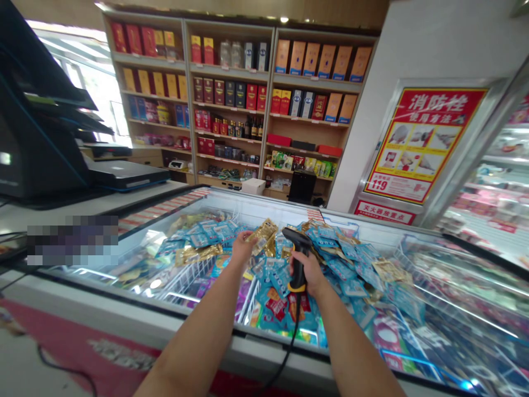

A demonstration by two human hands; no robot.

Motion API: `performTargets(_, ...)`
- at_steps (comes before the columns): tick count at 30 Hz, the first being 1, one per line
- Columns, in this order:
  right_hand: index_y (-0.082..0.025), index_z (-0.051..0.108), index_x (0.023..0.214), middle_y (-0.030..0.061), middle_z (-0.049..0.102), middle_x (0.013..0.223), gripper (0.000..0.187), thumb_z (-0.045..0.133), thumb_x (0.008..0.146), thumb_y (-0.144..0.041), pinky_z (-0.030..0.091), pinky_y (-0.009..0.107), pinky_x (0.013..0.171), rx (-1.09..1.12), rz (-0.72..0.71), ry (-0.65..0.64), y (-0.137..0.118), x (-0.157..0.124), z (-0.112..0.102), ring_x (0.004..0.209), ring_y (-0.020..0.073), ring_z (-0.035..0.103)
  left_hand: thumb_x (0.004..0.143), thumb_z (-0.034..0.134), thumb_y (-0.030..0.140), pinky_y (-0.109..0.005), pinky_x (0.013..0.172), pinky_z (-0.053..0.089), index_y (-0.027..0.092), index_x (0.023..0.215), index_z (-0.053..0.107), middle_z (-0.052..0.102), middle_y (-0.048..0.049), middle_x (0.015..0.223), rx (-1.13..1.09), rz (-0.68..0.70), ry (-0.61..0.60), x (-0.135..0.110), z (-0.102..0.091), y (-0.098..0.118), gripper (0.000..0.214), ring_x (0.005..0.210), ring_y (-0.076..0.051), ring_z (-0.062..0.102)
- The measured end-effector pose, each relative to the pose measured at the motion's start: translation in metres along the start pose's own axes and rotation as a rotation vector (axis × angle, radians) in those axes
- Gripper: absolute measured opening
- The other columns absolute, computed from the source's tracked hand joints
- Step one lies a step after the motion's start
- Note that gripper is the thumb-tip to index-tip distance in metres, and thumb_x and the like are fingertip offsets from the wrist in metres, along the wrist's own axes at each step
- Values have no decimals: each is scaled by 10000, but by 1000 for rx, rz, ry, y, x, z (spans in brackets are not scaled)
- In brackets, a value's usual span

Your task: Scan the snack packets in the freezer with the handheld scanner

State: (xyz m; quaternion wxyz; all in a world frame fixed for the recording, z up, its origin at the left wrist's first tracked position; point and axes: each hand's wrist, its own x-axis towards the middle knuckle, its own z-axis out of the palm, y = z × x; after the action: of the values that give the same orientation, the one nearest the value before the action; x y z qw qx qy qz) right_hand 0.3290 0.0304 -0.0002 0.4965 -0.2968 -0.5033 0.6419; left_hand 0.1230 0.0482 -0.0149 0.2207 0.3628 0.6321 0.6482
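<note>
My right hand (308, 271) is wrapped round the grip of a black and yellow barcode scanner (296, 241), whose cord hangs down over the freezer's front edge. To its left, my left hand (243, 244) pinches the end of a gold foil packet (263, 234). The scanner's head tilts toward that packet, with a small gap between them. Below and around both hands lie heaped blue packets (347, 270), mixed with more gold ones, inside the open chest freezer (206, 317).
Wire baskets (194, 275) divide the freezer. A checkout machine (37, 127) stands on the counter at left. Behind are shelves (231, 71) of boxed goods. A red and yellow poster (425, 143) hangs on the wall, and a sliding lid edge (487, 256) crosses the right side.
</note>
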Motion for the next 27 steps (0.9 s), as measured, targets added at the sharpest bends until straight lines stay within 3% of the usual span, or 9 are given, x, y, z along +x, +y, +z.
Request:
performTargets(4,-150,580,665,-20,563,501,259,689,714,-380,401,224,394,-17,-7,-4,-1,0,1,386,98,493,694,667,240,-286,666,498,168,1054,615,652,-34,836,7,69,92,-1,-5,7,370,709,-157,618)
performTargets(8,-153,585,706,-24,575,527,241,688,719,-370,394,220,394,-17,-16,1,-1,0,0,390,97,498,751,645,311,-315,775,487,186,1090,599,653,-38,894,-33,293,334,-4,-14,23,364,796,-168,614)
performTargets(11,-159,584,733,-24,585,549,238,687,719,-373,393,224,391,-2,-9,-7,1,2,-1,394,100,501,785,618,344,-310,803,475,181,997,610,645,-41,907,-26,440,428,-6,-20,32,268,833,-164,604)
performTargets(15,-155,589,749,-23,582,537,248,690,714,-379,399,233,393,-7,-9,-1,4,3,-3,388,103,495,793,611,340,-305,794,468,184,911,629,645,-41,893,80,477,418,-7,-23,34,196,833,-165,602)
performTargets(18,-155,593,765,-24,581,535,249,690,713,-378,395,231,393,-10,-10,1,4,3,-3,387,101,491,779,644,350,-287,726,463,208,1133,584,658,-25,896,130,439,409,-10,-25,37,386,775,-152,611)
performTargets(21,-156,587,753,-22,580,532,253,690,707,-383,392,227,392,-8,7,8,2,1,-1,391,102,495,781,659,355,-285,707,449,221,1335,438,674,-16,895,233,477,431,-14,-28,40,611,766,-154,621)
performTargets(27,-156,586,751,-27,572,523,244,693,702,-369,396,228,395,1,7,9,0,1,1,384,99,485,793,653,313,-277,711,469,226,1447,287,684,-31,947,288,502,299,-12,-26,36,754,808,-169,661)
